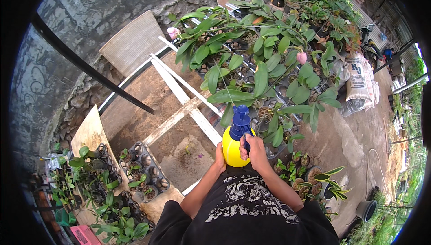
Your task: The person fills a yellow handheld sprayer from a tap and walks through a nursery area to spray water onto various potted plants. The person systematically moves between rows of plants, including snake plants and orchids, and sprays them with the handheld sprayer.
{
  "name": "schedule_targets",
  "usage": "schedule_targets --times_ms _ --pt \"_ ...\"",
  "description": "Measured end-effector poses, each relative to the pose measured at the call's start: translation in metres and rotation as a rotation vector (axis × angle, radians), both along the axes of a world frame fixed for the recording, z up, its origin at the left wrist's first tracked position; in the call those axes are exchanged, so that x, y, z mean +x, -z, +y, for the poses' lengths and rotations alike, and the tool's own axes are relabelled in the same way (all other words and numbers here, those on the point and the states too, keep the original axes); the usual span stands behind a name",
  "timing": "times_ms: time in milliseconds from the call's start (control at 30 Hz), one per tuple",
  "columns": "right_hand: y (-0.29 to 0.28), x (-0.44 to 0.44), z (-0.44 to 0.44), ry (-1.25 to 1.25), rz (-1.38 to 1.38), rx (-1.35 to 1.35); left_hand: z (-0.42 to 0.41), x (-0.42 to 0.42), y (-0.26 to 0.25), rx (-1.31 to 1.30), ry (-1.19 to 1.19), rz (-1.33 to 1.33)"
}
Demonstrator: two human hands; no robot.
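A yellow pump spray bottle (231, 150) with a blue head stands upright close to my torso. My right hand (253, 152) grips its blue handle. My left hand (220, 157) is pressed against the left side of the yellow tank. From the nozzle a thin line, perhaps spray, runs up towards the leaves. Beyond the bottle, orchid plants (261, 80) with broad green leaves crowd a bench in dark pot trays. A pink bloom (301, 57) hangs at their right and another pink bloom (173, 32) at their left.
White rails and a wooden crossbar (173, 120) lie left of the bottle. A black pole (94, 73) slants at upper left. More potted plants (118, 214) stand at lower left, and small pots (313, 172) at lower right. Filled sacks (358, 80) and a grey bucket (365, 210) are further right.
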State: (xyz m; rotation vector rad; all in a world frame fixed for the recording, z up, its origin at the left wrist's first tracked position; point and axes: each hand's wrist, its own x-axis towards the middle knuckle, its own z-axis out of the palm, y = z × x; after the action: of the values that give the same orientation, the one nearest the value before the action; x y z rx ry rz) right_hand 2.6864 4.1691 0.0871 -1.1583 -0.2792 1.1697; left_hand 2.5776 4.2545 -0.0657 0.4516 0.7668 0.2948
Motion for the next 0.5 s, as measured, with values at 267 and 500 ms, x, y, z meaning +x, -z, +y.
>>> schedule_targets --times_ms 267,500 --pt "-0.002 -0.002 0.003 -0.006 -0.017 0.011 0.003 -0.002 0.008 0.013 -0.020 0.002" --pt "-0.003 -0.003 0.003 -0.009 -0.027 0.013 0.007 -0.012 0.025 0.011 0.018 -0.068"
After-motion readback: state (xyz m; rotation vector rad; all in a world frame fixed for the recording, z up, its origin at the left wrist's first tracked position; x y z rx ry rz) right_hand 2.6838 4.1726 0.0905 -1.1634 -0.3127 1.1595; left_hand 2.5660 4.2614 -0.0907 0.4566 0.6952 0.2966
